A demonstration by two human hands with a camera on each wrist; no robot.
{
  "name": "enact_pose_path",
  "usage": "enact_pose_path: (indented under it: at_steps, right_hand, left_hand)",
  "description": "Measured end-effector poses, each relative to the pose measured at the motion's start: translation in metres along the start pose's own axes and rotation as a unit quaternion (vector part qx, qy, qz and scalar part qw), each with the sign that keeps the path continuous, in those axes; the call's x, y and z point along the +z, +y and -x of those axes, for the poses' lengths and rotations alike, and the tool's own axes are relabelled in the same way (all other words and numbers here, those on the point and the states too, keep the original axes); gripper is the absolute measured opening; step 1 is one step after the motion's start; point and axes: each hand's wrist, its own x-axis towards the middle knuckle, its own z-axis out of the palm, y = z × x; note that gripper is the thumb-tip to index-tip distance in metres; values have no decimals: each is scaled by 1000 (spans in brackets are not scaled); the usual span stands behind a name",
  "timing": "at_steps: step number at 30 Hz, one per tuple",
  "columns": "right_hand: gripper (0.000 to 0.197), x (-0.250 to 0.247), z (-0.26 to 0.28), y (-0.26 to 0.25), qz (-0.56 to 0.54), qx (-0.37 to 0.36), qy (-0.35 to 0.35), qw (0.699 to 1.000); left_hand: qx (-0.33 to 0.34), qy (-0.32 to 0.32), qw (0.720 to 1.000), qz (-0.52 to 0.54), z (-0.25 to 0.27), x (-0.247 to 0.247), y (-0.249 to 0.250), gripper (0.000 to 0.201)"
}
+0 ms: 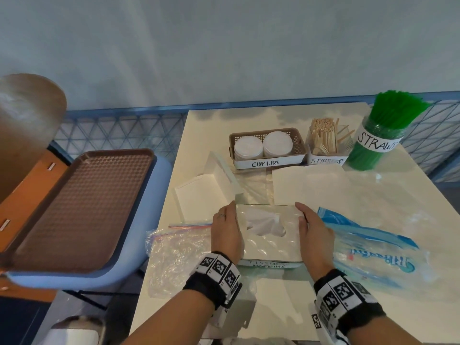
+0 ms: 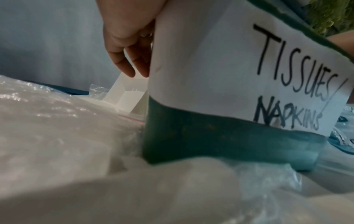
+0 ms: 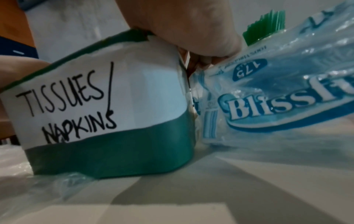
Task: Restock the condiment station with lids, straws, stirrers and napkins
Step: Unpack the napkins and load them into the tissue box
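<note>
On table, two hands clasp one tissue box.

We count two hands, one tissue box, two lid stacks, three labelled containers, two plastic bags, one tray

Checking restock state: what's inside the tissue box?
White tissue shows through the top slot of the tissue box. The lid covers the rest, so how full it is can't be told. Left hand and right hand grip its sides.
</note>
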Motion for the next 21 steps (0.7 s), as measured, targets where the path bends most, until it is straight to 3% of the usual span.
enact_pose_path:
  at_steps: [4,7,9,11,18,21]
  right_hand:
    - [42,3,-2,0,97,-44,20,994]
    - [35,3,-2,1,74,-141,54,986]
    - [37,3,-2,0,4,-213,-4,977]
    - [36,5,-1,1,-30,-249,-53,966]
    - [19,2,-5,3,-27,-194,-107,975]
    - [15,4,-5,2,-7,-172,-101,980]
  left_hand:
    - [-1,-3,1000,-20,0,-1,3,60]
    - [23,58,998,-23,4,-7,7,48]
    - [56,35,998,-7,6,-11,12,62]
    - [66,-18,998,0,6,-11,15,63]
    - [-26,-32,995,95,-1,-15,25,9]
    - [-43,-12,991,124,-2,-12,23,27]
